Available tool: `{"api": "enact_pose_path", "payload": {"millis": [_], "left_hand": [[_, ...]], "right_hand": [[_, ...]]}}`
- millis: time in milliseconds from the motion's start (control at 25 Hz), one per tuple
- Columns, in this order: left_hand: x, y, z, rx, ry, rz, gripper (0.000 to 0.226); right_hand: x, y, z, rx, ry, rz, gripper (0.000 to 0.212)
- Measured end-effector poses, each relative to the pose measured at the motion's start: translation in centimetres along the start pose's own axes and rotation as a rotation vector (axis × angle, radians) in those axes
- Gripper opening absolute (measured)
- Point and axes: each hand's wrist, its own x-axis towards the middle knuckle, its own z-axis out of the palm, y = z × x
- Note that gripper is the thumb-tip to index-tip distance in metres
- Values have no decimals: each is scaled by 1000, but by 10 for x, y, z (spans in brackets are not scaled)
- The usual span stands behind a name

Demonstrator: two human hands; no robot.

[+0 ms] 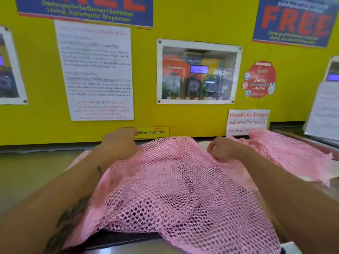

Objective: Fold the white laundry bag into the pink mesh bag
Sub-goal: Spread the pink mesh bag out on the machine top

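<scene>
Hands (120,143) (222,148) each pinch pink mesh bag (174,189) in closed grip

The mesh bag (170,184) is pale pink with an open honeycomb weave. Behind it the wall (201,21) is bright yellow, carrying blue banners (293,21) with red lettering and a red round sticker (260,81).

White laundry bag not discernible, wall notice (95,70) print blurred, banners (295,21) cut off at top
</scene>
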Motion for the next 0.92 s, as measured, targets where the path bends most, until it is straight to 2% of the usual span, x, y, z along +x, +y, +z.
{"api": "enact_pose_path", "payload": {"millis": [120,160,200,280,320,360,400,440,520,600,640,680,760,800,840,920], "left_hand": [[4,-11,27,29,-174,6,56],[5,-15,33,15,-215,18,50],[7,-16,35,-9,-194,31,40],[15,-15,30,-52,41,28,23],[18,-14,24,-33,227,3,22],[20,-13,17,12,379,-24,26],[22,-12,13,50,450,-61,34],[19,-10,9,66,434,-113,42],[9,-3,3,74,289,-138,48],[-15,14,-2,-50,145,24,28],[-32,24,-3,-153,66,134,14],[-51,34,-3,-237,-32,243,15],[-87,47,-5,-340,-248,395,32],[-98,50,-3,-357,-344,428,40],[-104,52,-2,-334,-412,445,49],[-105,51,2,-223,-444,473,58]], "right_hand": [[1,3,4,50,-26,-35,22],[4,5,-1,54,27,-35,18],[8,8,-9,62,152,-20,13],[14,11,-27,62,543,69,8],[17,12,-35,31,689,120,16],[20,12,-40,-14,736,163,28],[22,10,-43,-50,698,196,39],[21,7,-44,-74,623,214,48],[13,-2,-42,-87,457,151,45],[-12,-12,-36,-23,222,-22,30],[-32,-15,-31,-13,69,-104,29],[-55,-17,-26,-13,-98,-168,29],[-98,-16,-14,-49,-367,-234,30],[-112,-12,-7,-68,-409,-258,32],[-118,-7,-1,-76,-370,-292,31],[-118,6,5,-98,-193,-354,15]]}}
